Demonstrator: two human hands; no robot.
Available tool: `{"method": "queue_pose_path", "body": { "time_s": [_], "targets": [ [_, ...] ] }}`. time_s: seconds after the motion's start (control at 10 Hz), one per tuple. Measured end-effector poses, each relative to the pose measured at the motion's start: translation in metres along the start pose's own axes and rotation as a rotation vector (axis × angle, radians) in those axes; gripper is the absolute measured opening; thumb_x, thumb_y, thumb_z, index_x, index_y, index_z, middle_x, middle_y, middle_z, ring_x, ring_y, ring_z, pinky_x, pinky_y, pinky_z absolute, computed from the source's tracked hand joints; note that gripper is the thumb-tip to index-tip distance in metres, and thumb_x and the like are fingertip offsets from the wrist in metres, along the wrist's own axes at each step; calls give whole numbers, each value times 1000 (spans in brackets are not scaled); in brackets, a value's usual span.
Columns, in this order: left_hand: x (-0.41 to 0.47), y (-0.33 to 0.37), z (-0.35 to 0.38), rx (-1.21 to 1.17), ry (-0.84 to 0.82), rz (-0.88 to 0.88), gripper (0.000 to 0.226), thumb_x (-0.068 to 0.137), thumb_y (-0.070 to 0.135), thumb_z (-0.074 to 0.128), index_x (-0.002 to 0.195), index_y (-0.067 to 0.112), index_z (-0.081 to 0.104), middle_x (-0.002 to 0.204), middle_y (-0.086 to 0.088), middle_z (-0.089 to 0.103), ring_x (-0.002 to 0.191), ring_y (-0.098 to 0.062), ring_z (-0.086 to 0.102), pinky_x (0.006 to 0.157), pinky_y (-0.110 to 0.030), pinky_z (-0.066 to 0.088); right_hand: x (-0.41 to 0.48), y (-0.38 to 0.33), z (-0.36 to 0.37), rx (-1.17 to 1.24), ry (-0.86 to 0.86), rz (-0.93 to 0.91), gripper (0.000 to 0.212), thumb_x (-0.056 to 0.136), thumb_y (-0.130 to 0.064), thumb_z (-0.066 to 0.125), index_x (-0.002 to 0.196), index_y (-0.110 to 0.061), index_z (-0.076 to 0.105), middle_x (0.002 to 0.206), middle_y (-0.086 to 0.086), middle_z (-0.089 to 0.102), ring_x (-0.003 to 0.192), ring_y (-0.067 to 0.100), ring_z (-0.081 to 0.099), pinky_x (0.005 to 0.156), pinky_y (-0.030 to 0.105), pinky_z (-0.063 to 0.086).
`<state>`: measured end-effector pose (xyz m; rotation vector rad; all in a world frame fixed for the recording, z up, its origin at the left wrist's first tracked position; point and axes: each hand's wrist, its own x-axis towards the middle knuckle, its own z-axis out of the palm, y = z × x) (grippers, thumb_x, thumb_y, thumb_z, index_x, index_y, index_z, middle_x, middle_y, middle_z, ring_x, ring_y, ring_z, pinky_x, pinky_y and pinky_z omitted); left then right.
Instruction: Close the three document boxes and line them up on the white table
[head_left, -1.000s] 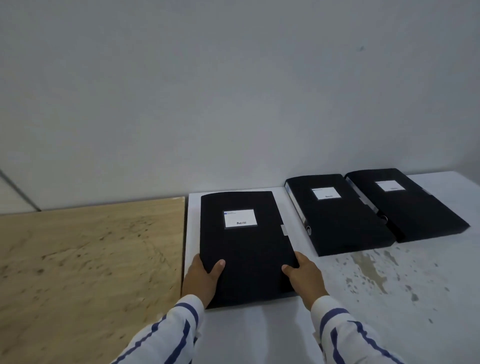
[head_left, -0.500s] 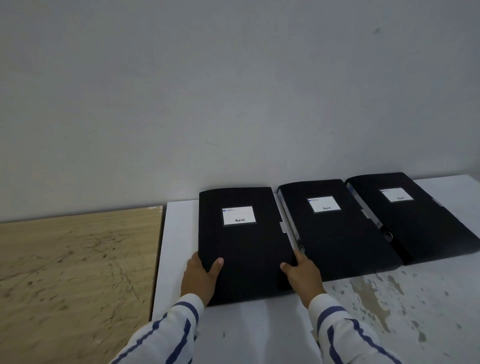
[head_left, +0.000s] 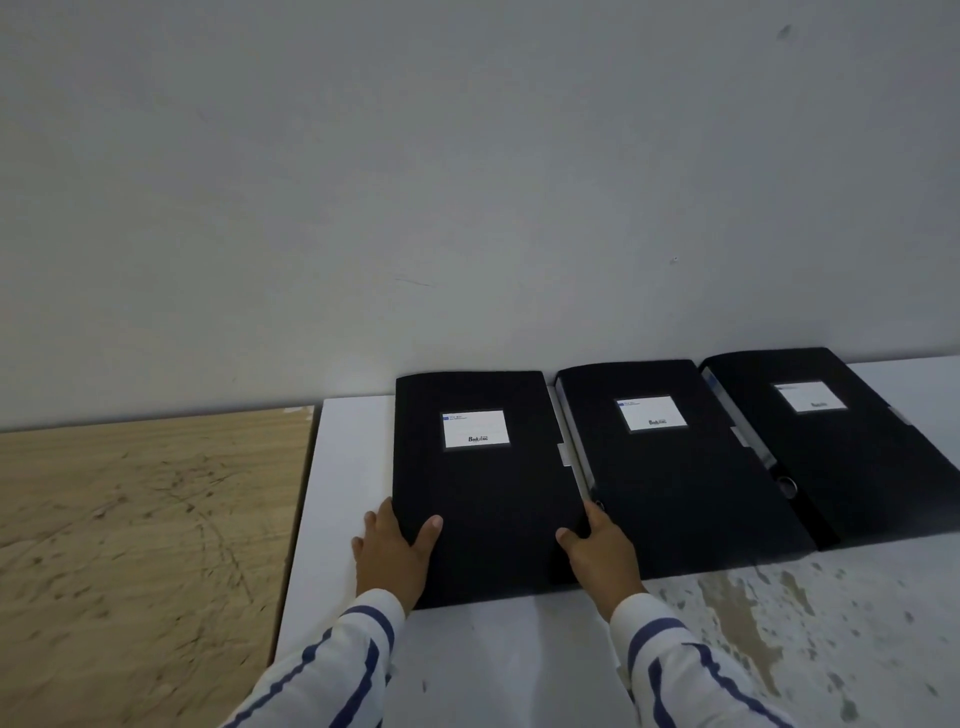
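Where hands grip, label reads "Bod…".

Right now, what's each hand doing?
Left hand: gripping the left edge of the leftmost document box.
Right hand: gripping that box's right edge.

1. Both arms wear long white sleeves with dark blue stripes.
2. The left sleeve shows a striped band at the cuff and lengthwise lines.
3. The right sleeve matches it.
4. The left hand and right hand are bare, without rings.
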<state>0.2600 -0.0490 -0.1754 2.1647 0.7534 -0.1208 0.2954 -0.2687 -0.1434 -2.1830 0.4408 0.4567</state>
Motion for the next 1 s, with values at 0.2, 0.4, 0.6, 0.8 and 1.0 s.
{"method": "queue_pose_path", "body": {
  "time_s": [0.2,0.4,0.6,0.8,1.0],
  "targets": [
    [3,2,1,48,9,10,76,87,56,52,146,14,26,149,-12,39,138,-37,35,116,-53,26,5,2,1,-66,-7,-21,61,93,-25,55,147,-20,27,144,11,45,129,31,46,104,40,42],
    [1,9,-4,160,51,46,79,88,55,51,148,14,21,153,-11,33,143,-34,27,118,-51,21,-4,-3,2,-184,51,-110,60,94,-22,54,147,-14,26,145,15,42,127,31,49,102,38,45],
    [-13,22,-9,266,74,174,73,92,44,52,150,17,16,160,-7,19,148,-32,13,119,-48,14,-27,-1,4,-242,105,-290,56,93,-21,56,143,-13,33,151,9,35,138,26,37,111,37,39],
    [-44,31,-3,327,-10,344,67,95,39,47,150,19,18,161,-4,16,149,-29,7,120,-44,9,-53,2,3,-307,101,-326,54,92,-25,57,142,-17,36,152,5,35,142,21,30,112,34,33],
    [-83,54,-4,392,-12,505,62,95,38,46,150,21,23,161,-3,17,150,-27,5,120,-45,6,-83,-3,-14,-271,140,-436,52,93,-23,56,141,-16,38,151,5,36,142,21,29,111,35,34]
  ]
}}
